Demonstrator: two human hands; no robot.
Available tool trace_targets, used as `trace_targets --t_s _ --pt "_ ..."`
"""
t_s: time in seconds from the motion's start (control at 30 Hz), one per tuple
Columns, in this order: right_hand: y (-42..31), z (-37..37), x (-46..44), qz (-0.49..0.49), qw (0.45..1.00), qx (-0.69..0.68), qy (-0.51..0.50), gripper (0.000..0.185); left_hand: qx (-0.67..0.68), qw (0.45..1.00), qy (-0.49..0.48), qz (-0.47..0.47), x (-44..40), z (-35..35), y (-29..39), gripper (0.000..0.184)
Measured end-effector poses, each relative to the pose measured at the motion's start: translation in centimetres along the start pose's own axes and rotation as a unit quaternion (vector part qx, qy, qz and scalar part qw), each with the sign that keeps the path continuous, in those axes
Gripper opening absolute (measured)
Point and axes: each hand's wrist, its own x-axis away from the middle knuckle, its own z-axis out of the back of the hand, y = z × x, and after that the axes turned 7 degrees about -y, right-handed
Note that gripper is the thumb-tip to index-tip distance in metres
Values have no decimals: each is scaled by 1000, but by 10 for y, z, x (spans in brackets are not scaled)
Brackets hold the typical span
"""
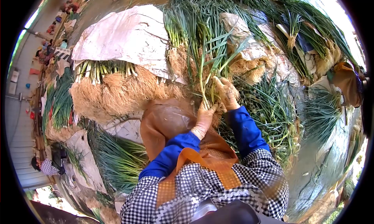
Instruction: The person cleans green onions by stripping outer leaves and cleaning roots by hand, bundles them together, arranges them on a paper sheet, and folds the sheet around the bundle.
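While a large pale sheet (120, 35) spreads across the upper left of the frame, rooted bunches (124, 86) poke out in a row beneath its lower edge. Loose green leaves (269, 122) lie heaped right of centre, and a brown apron (165, 117) covers the person's lap. Near the middle, the left hand (203, 119) has its fingers closed on the lower ends of slender green stalks (202, 86), which point up the frame. Just above and right, the right hand (226, 93) curls its fingers beside them; whether these pinch a stalk, I cannot tell.
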Motion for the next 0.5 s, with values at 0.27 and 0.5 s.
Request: trace_targets --t_s 0.27,0.5 --pt "52 35 1 4 915 271 -300 49 173 975 -8 136 0 40 -42 25" --pt "34 202 98 -315 919 194 -140 15 227 942 -45 242 -1 49 -18 28"
